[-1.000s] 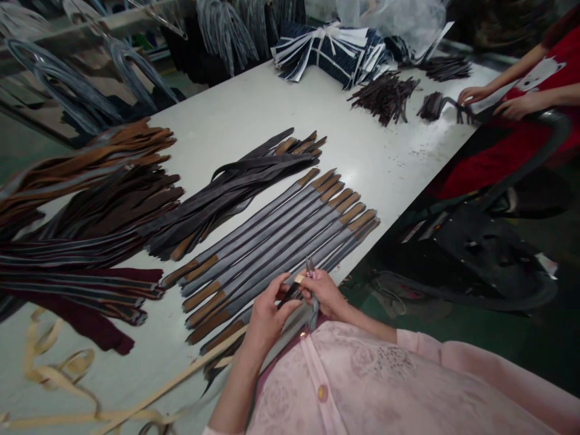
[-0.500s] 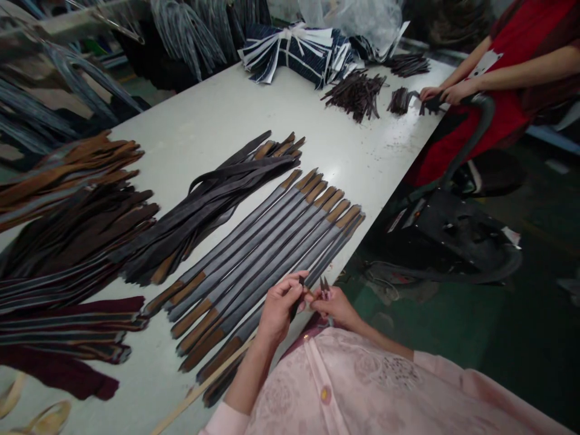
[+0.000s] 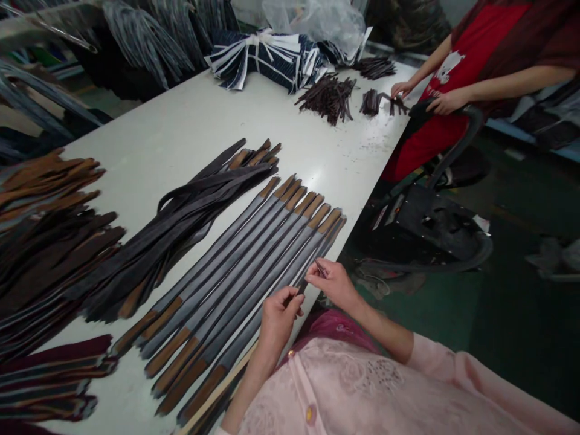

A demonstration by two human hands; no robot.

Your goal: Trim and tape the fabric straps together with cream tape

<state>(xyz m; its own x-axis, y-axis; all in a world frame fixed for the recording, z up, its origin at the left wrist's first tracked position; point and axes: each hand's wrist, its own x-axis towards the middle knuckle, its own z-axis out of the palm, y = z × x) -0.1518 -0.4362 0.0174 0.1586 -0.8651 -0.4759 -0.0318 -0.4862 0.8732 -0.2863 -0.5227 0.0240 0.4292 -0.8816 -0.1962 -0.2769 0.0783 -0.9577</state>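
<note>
My left hand (image 3: 277,317) is closed, pinching the end of a dark fabric strip (image 3: 304,282) at the table's near edge. Close by, my right hand (image 3: 338,286) is closed around small thread snips (image 3: 319,267), their blades pointing up and left. Its fingertips are at the strip's other visible part; whether they grip it too, I cannot tell. Beyond both hands, several long grey fabric strips (image 3: 235,266) with brown ends lie side by side on the white table (image 3: 158,145). A narrow cream tape (image 3: 220,393) runs under my left forearm.
Dark strips (image 3: 181,223) lie piled past the row, with brown and maroon bundles (image 3: 54,362) at left. Short dark pieces (image 3: 327,99) and a tied navy bundle (image 3: 267,57) sit farther back. A co-worker in a red apron (image 3: 475,54) stands beside a black machine (image 3: 426,223).
My hands have moved slightly apart, the right one up and away from the left. The snips have tilted leftward. The view has shifted right, and the co-worker's hands have separated.
</note>
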